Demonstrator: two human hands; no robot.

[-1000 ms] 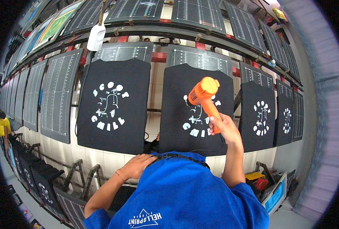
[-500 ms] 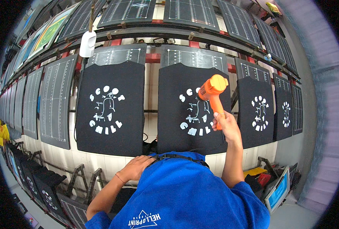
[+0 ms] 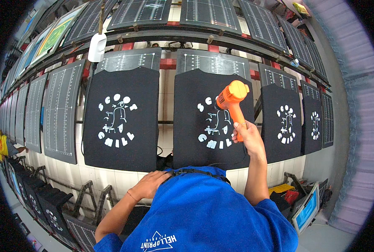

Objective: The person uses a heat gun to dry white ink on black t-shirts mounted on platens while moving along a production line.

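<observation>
My right hand (image 3: pixel 248 136) is closed round the handle of an orange heat gun (image 3: pixel 235 98). The gun's dark nozzle points down and left at a black T-shirt (image 3: pixel 191 122) with a white print of lettering around a line drawing, and its body covers part of that print. Low beside my waist, my left hand (image 3: pixel 152 183) lies flat with its fingers stretched and nothing in it; the fingertips are partly hidden by the blue shirt I wear. On the left, a second black T-shirt (image 3: pixel 147 109) carries the same print.
More printed black shirts (image 3: pixel 281 143) lie on boards to the right. Gridded dark boards (image 3: pixel 60 113) line the left and far racks. A white plastic jug (image 3: pixel 97 48) hangs at the back. Someone in a yellow top (image 3: pixel 1 145) is at the far left. A blue-filled frame (image 3: pixel 306 212) leans lower right.
My right hand and the heat gun have shifted slightly up and to the left over the shirt. My left hand stays put. The person in yellow has moved, and an arm now shows.
</observation>
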